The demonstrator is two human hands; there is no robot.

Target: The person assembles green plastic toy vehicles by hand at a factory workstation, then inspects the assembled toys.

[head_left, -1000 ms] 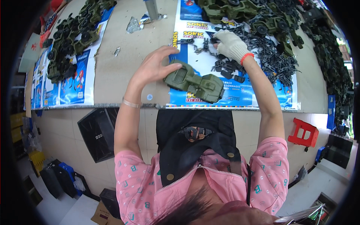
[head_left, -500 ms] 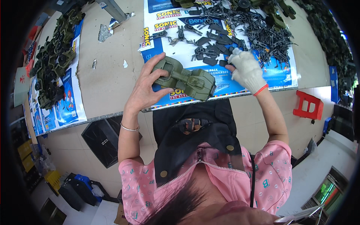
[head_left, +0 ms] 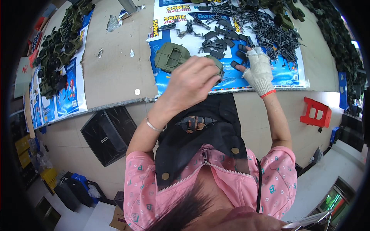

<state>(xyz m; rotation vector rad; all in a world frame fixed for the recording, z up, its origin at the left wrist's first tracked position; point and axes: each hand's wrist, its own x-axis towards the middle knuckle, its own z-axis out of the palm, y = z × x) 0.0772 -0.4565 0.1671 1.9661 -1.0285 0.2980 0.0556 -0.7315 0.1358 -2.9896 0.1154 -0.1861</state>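
Note:
A dark green toy vehicle body (head_left: 166,61) lies on the printed sheet near the table's front edge, its middle covered by my left hand (head_left: 192,81). That hand is curled, thumb and fingers drawn together over the vehicle's right end; what they pinch, if anything, is hidden. My right hand (head_left: 259,70) wears a white fingerless glove with a red band at the wrist. Its thumb and forefinger are spread, with dark tips that could be covers or small parts. Beside it are flat black plastic pieces (head_left: 216,54) and a heap of small black parts (head_left: 277,42).
More green toy vehicles (head_left: 61,46) are lined up on the left sheet, others (head_left: 285,19) at the back right. A metal post (head_left: 128,5) rises from the table's back. A small white disc (head_left: 137,92) lies by the front edge. A red stool (head_left: 315,112) stands right, a black crate (head_left: 108,134) left.
My left hand has left the vehicle's left end and moved right, over its middle and right end. The vehicle has shifted slightly. My right hand has moved slightly right, its thumb and forefinger spread.

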